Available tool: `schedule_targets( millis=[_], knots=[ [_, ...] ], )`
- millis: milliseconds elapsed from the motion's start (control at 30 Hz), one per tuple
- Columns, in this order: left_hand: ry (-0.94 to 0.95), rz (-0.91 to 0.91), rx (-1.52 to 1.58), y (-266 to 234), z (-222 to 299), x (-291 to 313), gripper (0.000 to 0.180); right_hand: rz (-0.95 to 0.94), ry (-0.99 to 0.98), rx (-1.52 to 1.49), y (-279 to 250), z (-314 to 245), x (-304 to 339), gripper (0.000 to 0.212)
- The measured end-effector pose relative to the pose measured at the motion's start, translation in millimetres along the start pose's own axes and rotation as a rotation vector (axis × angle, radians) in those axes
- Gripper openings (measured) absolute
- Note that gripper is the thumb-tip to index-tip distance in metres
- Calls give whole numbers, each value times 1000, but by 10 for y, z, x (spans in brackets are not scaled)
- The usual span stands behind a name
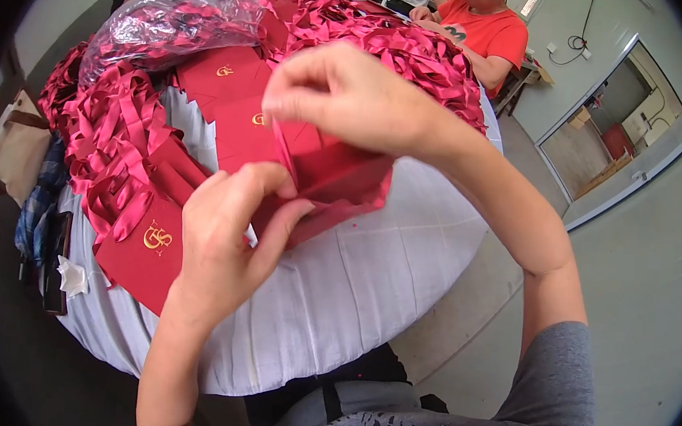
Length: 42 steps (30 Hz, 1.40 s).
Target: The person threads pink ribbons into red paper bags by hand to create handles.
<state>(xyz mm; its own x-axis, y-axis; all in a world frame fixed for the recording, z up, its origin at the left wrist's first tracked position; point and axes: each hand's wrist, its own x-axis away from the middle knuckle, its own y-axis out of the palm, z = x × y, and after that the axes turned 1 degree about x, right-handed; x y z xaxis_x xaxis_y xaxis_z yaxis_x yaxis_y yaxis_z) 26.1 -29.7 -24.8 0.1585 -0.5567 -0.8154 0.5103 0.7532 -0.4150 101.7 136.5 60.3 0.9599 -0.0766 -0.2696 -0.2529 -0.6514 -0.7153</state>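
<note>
A red paper gift bag (344,182) is tilted over the near part of the table, its open mouth facing me. My left hand (226,223) grips the bag's near left edge between thumb and fingers. Above the bag, my right hand (351,100) is closed in a pinch on a pink-red ribbon (284,150), which runs down into the bag beside my left fingers. The ribbon's lower end is hidden there. Left of my left hand lies a flat red bag (138,256) with a gold emblem, and more red bags (223,81) lie beyond.
Heaps of bags with ribbon handles (117,132) cover the left and far table (403,243). A clear plastic sack (179,24) lies at the back left. A crumpled tissue (72,277) sits at the left edge. A person in red (490,35) and others work across the table.
</note>
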Motion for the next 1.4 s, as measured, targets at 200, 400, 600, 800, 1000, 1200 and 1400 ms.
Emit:
schedule_targets(
  millis=[200, 400, 600, 800, 1000, 1200, 1400],
  knots=[
    [-3, 37, -24, 24, -8, -16, 25, 111, 4, -86, -72, -62, -205, 21],
    [-68, 39, -13, 53, -28, -5, 25, 267, -11, -244, 24, 62, -477, 20],
    [-96, 67, -5, 12, -77, 7, 24, 652, -215, 20, 91, 64, -161, 25],
    [-80, 67, -20, -7, -125, 2, 24, 454, -36, 159, 521, 36, 677, 29],
    [-84, 75, -6, 29, -127, -14, 22, 324, -57, -123, 721, 264, 920, 13],
    [-130, 43, -9, 31, -110, -3, 22, 0, 338, -678, 361, 300, 1359, 6],
    [19, -139, -217, -2, 2, -102, 32, -25, 357, -655, 208, 450, 1723, 12]
  ],
)
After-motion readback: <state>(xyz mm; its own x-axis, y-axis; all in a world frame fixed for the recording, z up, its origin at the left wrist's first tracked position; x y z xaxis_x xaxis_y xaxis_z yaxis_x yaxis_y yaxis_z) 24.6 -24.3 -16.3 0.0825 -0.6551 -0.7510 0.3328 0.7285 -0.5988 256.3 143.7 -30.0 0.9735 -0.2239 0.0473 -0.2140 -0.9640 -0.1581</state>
